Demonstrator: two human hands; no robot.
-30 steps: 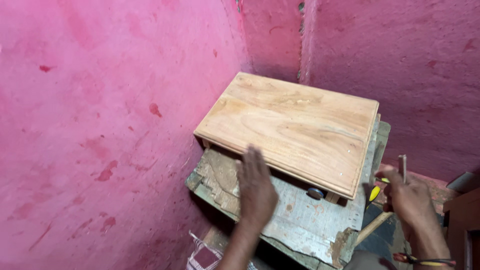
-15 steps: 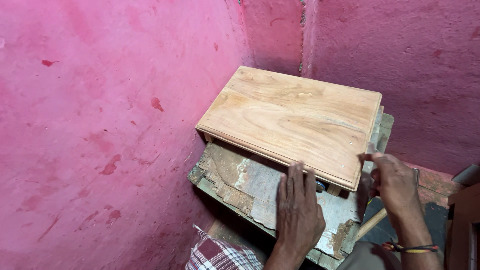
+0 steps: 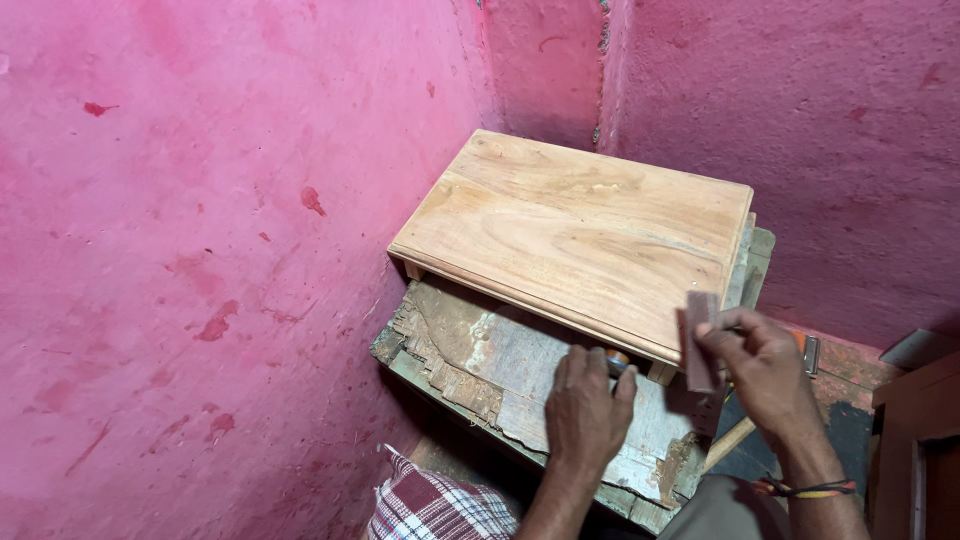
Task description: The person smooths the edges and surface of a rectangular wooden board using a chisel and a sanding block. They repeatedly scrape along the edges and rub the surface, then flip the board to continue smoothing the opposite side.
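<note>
Wooden panel [image 3: 585, 235], pale, planed, rectangular w/ a moulded edge, sits on the far part of the worn bench [image 3: 500, 370], pushed into the corner where the pink walls [image 3: 200, 250] meet. Its near long edge overhangs the bench's bare, flaking top; its far right corner is close to the right wall.

We see our left hand [image 3: 587, 410] lying palm down on the bench's near part, fingers spread and relaxed, gripping nothing; fingertips reach to just under the panel's near edge, beside a small dark round object [image 3: 617, 357] half hidden there (can't tell what it is).

Our right hand [image 3: 765, 365] is at the panel's near right corner, thumb and fingers pinched around a small dark reddish block [image 3: 700, 340], held upright against that corner's edge. A thread band [image 3: 805, 488] is on the right wrist.

A light wooden stick [image 3: 730, 440] slants down below the bench's right end. Checked cloth [image 3: 440, 505] shows at the bottom, below the bench's near edge.
</note>
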